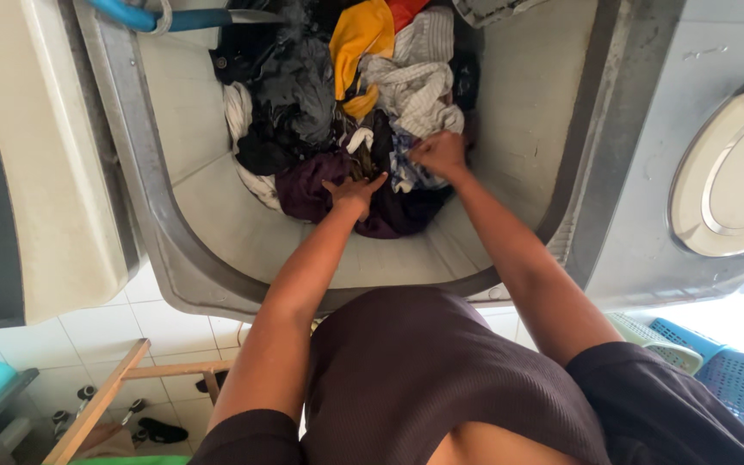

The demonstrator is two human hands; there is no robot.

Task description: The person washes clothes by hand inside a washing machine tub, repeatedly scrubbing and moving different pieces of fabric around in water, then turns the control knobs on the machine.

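A heap of wet laundry [320, 95] lies in a large grey washing tub [200, 267]: dark garments, a yellow cloth [359, 39], a striped white shirt [415, 82] and a purple garment [307, 185]. My left hand [353, 191] rests on the purple garment with its fingers spread and pressing down. My right hand [441, 153] is clenched around a blue and white patterned cloth [406, 172] in the pile, beside the striped shirt. Both arms reach down into the tub from the bottom of the view.
A blue hose [144, 17] hangs over the tub's far rim. A cream machine [36, 155] stands at the left, a round white lid [734, 172] at the right. Blue and green laundry baskets [734, 370] sit at the lower right, a wooden frame [105, 396] on the tiled floor.
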